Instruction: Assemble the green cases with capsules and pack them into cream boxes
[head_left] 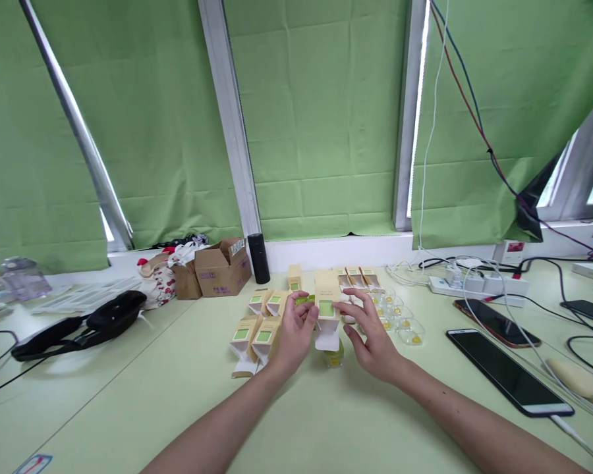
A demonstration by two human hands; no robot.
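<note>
A small kraft paper box [327, 286] with a green square on its face is upright in front of me, its white flap hanging open at the bottom. My left hand [296, 329] grips the box's left side between thumb and fingers. Fingers apart, my right hand [370, 336] is at the box's right side, its fingertips close to or touching the edge. Just behind the flap, partly hidden, a small clear container [335, 357] with something yellow-green inside rests on the table. Several similar boxes [264, 337] stand left of my left hand. Several clear cups with yellow centres [411, 332] lie beyond my right hand.
More open boxes [356, 278] stand behind the cups. Two phones [511, 372], a power strip [479, 286] and loose cables lie at right. A black waist bag [113, 322], a cardboard carton [222, 270] and a black cylinder [259, 258] are at left and back.
</note>
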